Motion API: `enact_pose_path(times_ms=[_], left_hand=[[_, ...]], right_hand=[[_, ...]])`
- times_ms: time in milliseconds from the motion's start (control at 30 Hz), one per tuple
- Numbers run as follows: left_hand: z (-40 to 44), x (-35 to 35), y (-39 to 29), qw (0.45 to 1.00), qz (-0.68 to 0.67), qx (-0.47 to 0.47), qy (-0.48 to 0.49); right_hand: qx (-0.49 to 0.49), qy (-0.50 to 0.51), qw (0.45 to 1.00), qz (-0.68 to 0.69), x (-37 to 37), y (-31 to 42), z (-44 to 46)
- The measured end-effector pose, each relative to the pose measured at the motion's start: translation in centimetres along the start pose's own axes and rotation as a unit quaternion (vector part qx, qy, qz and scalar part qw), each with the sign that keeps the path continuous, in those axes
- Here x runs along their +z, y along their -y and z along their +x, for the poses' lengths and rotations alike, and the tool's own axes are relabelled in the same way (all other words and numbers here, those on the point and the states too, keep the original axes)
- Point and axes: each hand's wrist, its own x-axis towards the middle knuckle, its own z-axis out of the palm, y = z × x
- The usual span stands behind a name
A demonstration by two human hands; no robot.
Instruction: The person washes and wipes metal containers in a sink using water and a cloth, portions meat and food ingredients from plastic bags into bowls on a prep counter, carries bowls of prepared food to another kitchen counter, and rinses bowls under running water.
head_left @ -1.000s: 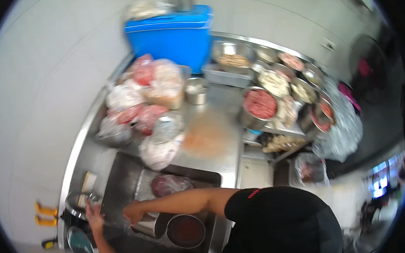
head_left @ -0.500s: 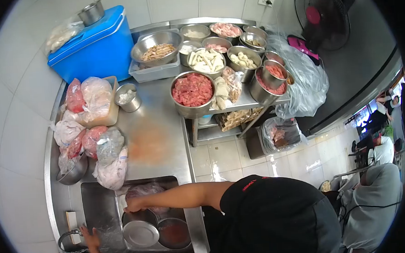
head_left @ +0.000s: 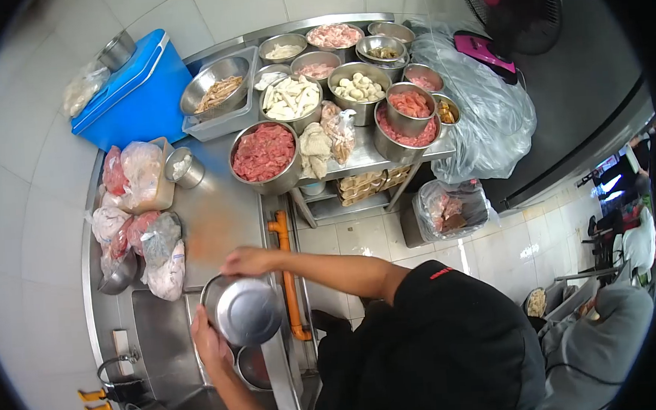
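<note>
A steel pot is held over the sink, tilted so that its round base faces me. My right hand grips its rim at the top, fingers closed around the edge. My left hand holds the rim on the lower left side. Beneath it in the sink, partly hidden by the pot and my arm, stands a round metal bowl with reddish contents. The faucet is to the left of my left hand.
Bagged meat lies beside the sink. A steel side table holds several pots, including one of red meat and one of white pieces. A blue cooler stands at the back. An orange pipe runs beside the counter.
My left hand has left the faucet area and taken hold of the pot. My right hand has come up from the sink. The pot is now raised and tilted, and the view has shifted.
</note>
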Motion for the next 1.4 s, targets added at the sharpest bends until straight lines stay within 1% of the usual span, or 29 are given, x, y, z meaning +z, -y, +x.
enact_pose_path(times_ms=[33, 67, 100, 133, 167, 200, 233, 267, 300, 333, 400, 533, 567, 600, 633, 667, 700, 733, 767, 800, 967, 1033, 1133, 1200, 1267, 1300, 1333, 1367, 1400], left_hand=[[0.3, 1.9, 0.7, 0.999, -0.026, -0.006, 0.021], [0.9, 3.2, 2.0, 0.998, -0.051, -0.012, 0.043], [2.0, 3.5, 3.9, 0.997, -0.048, -0.024, 0.054], [1.8, 5.7, 4.3, 0.994, -0.071, -0.035, 0.072], [1.6, 8.5, 5.2, 0.995, -0.084, -0.024, 0.053], [1.5, 10.8, 5.7, 0.991, -0.104, -0.058, 0.062], [2.7, 11.5, 7.7, 0.987, -0.119, -0.072, 0.086], [3.3, 12.3, 8.6, 0.991, -0.060, -0.069, 0.098], [3.5, 14.4, 9.1, 0.992, -0.037, -0.064, 0.099], [4.9, 15.6, 11.1, 0.995, -0.010, -0.019, 0.095], [5.8, 19.2, 11.9, 0.990, -0.012, 0.020, 0.142], [8.7, 23.2, 13.5, 0.988, 0.067, 0.030, 0.135], [9.4, 24.0, 13.9, 0.984, 0.099, 0.074, 0.128], [10.5, 24.4, 13.9, 0.985, 0.092, 0.075, 0.126], [11.1, 24.6, 14.1, 0.983, 0.110, 0.034, 0.141], [11.5, 24.7, 14.5, 0.979, 0.128, -0.011, 0.156], [11.1, 25.3, 14.2, 0.982, 0.126, -0.020, 0.137], [10.7, 25.7, 13.9, 0.983, 0.122, -0.025, 0.138], [10.3, 26.1, 13.7, 0.984, 0.054, -0.061, 0.159], [10.0, 26.2, 13.7, 0.979, -0.011, -0.095, 0.179], [10.7, 26.1, 16.2, 0.959, -0.054, -0.165, 0.225], [10.8, 26.5, 16.9, 0.950, -0.076, -0.171, 0.250], [11.8, 26.9, 18.9, 0.968, 0.050, -0.096, 0.224], [11.3, 27.0, 19.1, 0.959, 0.056, -0.101, 0.260], [9.6, 27.0, 17.0, 0.950, 0.086, -0.087, 0.287], [7.9, 26.8, 15.2, 0.951, 0.113, -0.074, 0.279], [6.1, 25.9, 12.8, 0.939, 0.171, -0.036, 0.297], [6.3, 24.9, 13.5, 0.935, 0.211, 0.019, 0.285], [4.5, 23.8, 10.6, 0.929, 0.182, 0.007, 0.323]], right_hand=[[-0.110, -0.116, 0.977, -0.137, -2.3, 0.2, -2.6], [-0.119, -0.233, 0.948, -0.183, -4.6, 0.4, -5.0], [-0.080, -0.273, 0.944, -0.166, -7.6, 0.7, -7.2], [-0.048, -0.356, 0.919, -0.165, -10.0, 0.6, -8.8], [-0.059, -0.425, 0.881, -0.200, -12.6, 0.4, -10.5], [0.001, -0.477, 0.847, -0.235, -14.7, 1.4, -12.2], [-0.007, -0.518, 0.809, -0.277, -16.6, 1.9, -13.1], [-0.009, -0.537, 0.802, -0.262, -18.5, 1.8, -13.4], [0.002, -0.550, 0.774, -0.314, -20.1, 1.8, -13.4], [-0.002, -0.547, 0.776, -0.314, -21.1, 2.2, -13.1], [0.112, -0.503, 0.776, -0.364, -23.0, 3.3, -12.4], [0.132, -0.438, 0.791, -0.406, -26.2, 1.1, -9.8], [0.129, -0.435, 0.791, -0.411, -27.0, 1.6, -9.3], [0.034, -0.495, 0.789, -0.362, -27.8, 2.4, -9.1], [-0.059, -0.547, 0.776, -0.308, -28.1, 3.9, -9.4], [-0.087, -0.545, 0.801, -0.231, -28.6, 5.3, -9.7], [-0.142, -0.541, 0.821, -0.118, -29.5, 5.6, -9.1], [-0.143, -0.519, 0.841, -0.050, -29.6, 7.9, -10.0], [-0.172, -0.476, 0.860, 0.070, -27.8, 11.7, -11.7], [-0.152, -0.447, 0.875, 0.105, -27.9, 13.7, -12.7], [-0.241, -0.363, 0.883, 0.174, -25.5, 21.5, -18.1], [-0.244, -0.352, 0.884, 0.188, -25.1, 22.7, -19.8], [-0.234, -0.334, 0.892, 0.193, -22.4, 23.8, -22.9], [-0.232, -0.375, 0.878, 0.189, -21.2, 22.3, -24.8], [-0.230, -0.389, 0.839, 0.302, -21.1, 19.4, -26.6], [-0.207, -0.377, 0.847, 0.311, -20.9, 17.6, -28.4], [-0.252, -0.394, 0.840, 0.275, -19.1, 17.1, -29.3], [-0.256, -0.378, 0.857, 0.237, -17.4, 17.3, -30.4], [-0.261, -0.418, 0.825, 0.277, -17.4, 14.8, -32.1]])
